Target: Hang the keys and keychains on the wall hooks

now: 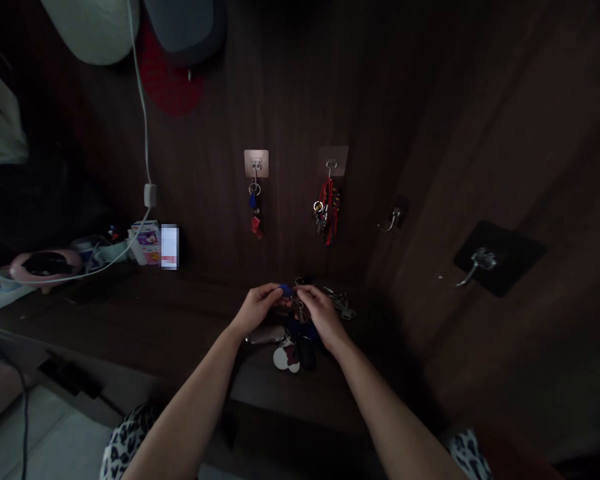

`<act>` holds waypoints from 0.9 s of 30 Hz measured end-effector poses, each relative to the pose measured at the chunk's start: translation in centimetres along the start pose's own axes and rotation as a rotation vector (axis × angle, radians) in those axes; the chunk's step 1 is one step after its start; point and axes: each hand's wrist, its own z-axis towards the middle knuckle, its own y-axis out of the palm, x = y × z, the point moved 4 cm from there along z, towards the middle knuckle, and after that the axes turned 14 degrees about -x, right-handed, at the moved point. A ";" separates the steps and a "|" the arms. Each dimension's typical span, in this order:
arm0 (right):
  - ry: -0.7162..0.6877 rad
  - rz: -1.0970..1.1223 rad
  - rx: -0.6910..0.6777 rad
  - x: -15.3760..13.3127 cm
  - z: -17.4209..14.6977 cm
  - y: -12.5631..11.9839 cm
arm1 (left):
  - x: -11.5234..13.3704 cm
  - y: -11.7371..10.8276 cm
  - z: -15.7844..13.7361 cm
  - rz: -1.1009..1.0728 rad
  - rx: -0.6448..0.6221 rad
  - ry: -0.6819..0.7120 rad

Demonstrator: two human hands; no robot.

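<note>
My left hand (257, 308) pinches a blue key fob (285, 291) between thumb and fingers. Close beside it, my right hand (320, 312) is closed on a bunch of keys (301, 311) that dangles below the fingertips. Both hands are just above the dark wooden shelf (195, 313). More keys (347, 311) lie to the right of my right hand. Under the hands are dark blue and black items too dim to name. A white, rounded charm (283, 359) with a dark red part lies nearest to me.
Two adhesive hooks on the back panel carry a keychain (256, 213) and a red-corded bundle of keys (329, 213). Bare hooks (395, 217) (480, 261) jut from the right. At left are small boxes (146, 241), a pink rounded object (70, 260) and a white cable (143, 100).
</note>
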 end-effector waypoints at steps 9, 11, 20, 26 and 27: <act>-0.004 0.082 0.055 0.8 0.4 -1.2 | 0.1 -0.6 -0.1 -0.123 0.091 0.005; -0.003 0.108 0.072 0.8 0.4 -1.4 | 0.1 -0.7 -0.1 -0.140 0.107 0.011; -0.144 0.212 0.164 0.3 0.4 -2.2 | -0.1 -1.0 -0.1 -0.200 0.112 0.026; -0.243 0.207 0.229 -0.4 0.1 -2.5 | -0.2 -0.8 -0.1 -0.232 0.088 0.006; -0.254 0.203 0.232 -0.5 0.1 -2.5 | -0.2 -0.7 -0.1 -0.235 0.086 0.000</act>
